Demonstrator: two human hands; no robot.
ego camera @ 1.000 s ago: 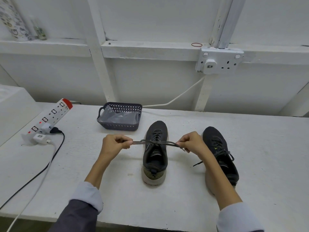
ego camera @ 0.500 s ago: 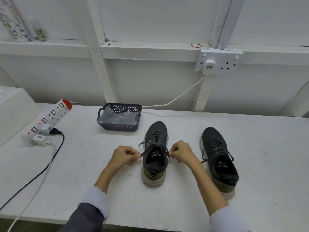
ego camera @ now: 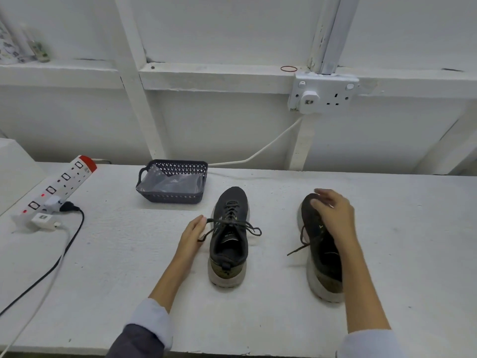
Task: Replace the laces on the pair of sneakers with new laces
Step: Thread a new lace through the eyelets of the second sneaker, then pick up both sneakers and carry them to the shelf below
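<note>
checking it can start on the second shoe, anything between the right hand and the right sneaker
Nothing visible. The right hand is over the toe and lacing of the right sneaker, fingers spread, nothing between them. The left sneaker stands apart to the left, beside the left hand.

Right hand (ego camera: 333, 215) off the lace (ego camera: 242, 224), now atop right sneaker (ego camera: 322, 259) (perhaps touching)
</note>
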